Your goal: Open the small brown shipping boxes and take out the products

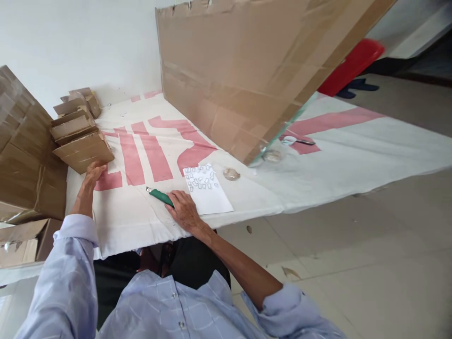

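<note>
My left hand [94,173] is at the lower edge of the front small cardboard box [83,151], its fingers closed on the box and partly hidden. That box is the nearest in a row of small open cardboard boxes [72,124] along the left of the table. My right hand [184,211] rests on the cloth, closed around the rear end of a green utility knife [160,196]. The knife's metal tip points left. Just right of this hand lies a white sheet of paper [212,200] with several small, pale, outlined pieces on its upper part.
A large cardboard panel [226,80] stands across the table's back right. Taped cartons [28,160] stack up at the left. A clear round lump [231,174] and a dark-handled tool [298,141] lie on the white-and-red cloth [254,197]. A red stool [349,66] stands beyond.
</note>
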The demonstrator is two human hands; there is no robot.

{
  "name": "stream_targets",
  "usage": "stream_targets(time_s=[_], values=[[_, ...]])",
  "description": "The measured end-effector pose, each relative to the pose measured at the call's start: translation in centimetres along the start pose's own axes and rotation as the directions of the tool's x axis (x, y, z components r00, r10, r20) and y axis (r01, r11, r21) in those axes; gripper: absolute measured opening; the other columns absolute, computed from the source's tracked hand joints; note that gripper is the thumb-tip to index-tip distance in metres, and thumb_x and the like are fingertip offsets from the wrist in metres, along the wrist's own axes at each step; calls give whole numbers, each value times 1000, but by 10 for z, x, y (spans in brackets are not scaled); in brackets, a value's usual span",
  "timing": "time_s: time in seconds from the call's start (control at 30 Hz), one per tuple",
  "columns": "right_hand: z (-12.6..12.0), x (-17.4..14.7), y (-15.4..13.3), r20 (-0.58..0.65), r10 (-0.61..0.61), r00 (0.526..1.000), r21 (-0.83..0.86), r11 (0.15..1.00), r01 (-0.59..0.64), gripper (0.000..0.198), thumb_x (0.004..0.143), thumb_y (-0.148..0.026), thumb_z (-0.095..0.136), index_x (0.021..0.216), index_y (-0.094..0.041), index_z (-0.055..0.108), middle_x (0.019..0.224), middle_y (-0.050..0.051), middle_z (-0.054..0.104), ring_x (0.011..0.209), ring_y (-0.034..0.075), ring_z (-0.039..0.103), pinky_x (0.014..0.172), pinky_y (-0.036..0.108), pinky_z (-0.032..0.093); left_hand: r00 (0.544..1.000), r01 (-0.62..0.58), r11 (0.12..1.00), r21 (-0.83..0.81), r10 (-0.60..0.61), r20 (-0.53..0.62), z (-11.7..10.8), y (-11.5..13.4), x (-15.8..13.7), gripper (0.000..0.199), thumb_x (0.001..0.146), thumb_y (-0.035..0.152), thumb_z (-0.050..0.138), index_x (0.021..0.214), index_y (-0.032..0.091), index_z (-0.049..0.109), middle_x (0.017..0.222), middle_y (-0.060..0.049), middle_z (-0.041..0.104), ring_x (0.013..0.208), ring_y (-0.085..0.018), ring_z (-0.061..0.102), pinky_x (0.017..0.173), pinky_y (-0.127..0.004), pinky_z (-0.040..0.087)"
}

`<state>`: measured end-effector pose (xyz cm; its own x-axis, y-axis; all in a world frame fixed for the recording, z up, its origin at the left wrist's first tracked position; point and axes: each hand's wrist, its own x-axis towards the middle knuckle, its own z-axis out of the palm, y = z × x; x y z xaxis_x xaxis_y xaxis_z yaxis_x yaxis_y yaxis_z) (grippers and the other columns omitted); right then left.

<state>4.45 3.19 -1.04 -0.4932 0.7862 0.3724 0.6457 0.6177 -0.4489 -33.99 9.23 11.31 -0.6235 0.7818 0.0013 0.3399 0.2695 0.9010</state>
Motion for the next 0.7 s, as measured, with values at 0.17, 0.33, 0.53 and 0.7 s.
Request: stream_targets(time_s=[0.17, 0.33, 0.53, 0.7], values=[[-4, 1, -3, 14, -9, 1000, -40, 999, 10, 28, 103, -24, 64, 128, -15, 69, 126, 19, 71, 115, 34, 61, 100, 47, 51, 991, -73, 997, -3, 73, 115, -1, 3, -66, 55, 67, 42, 89, 116, 20, 76, 128, -15, 77, 110, -31, 74, 75, -32, 61], [-5, 3, -5, 30, 10, 1000, -87, 996, -7, 25, 104, -25, 63, 126, -15, 70, 122, 18, 70, 114, 35, 59, 99, 46, 49, 975, -157, 987, -12, 157, 158, -8, -8, -140, 58, 69, 48, 86, 118, 19, 79, 134, -16, 77, 120, -35, 73, 90, -41, 63], [-1, 9, -2, 18, 21, 1000, -53, 998, -20, 25, 105, -25, 62, 128, -17, 70, 123, 17, 69, 117, 35, 58, 101, 47, 49, 955, -269, 963, 28, 262, 141, -16, -22, -211, 50, 73, 54, 80, 110, 21, 81, 125, -16, 82, 118, -36, 76, 96, -47, 64], [-6, 7, -2, -21, 5, 1000, -48, 999, -6, 34, 104, -28, 65, 137, -19, 67, 129, 16, 70, 121, 34, 60, 103, 46, 52, 966, -232, 973, 2, 231, 115, -31, -32, -253, 54, 73, 60, 80, 110, 20, 81, 123, -17, 83, 118, -38, 77, 89, -46, 65]])
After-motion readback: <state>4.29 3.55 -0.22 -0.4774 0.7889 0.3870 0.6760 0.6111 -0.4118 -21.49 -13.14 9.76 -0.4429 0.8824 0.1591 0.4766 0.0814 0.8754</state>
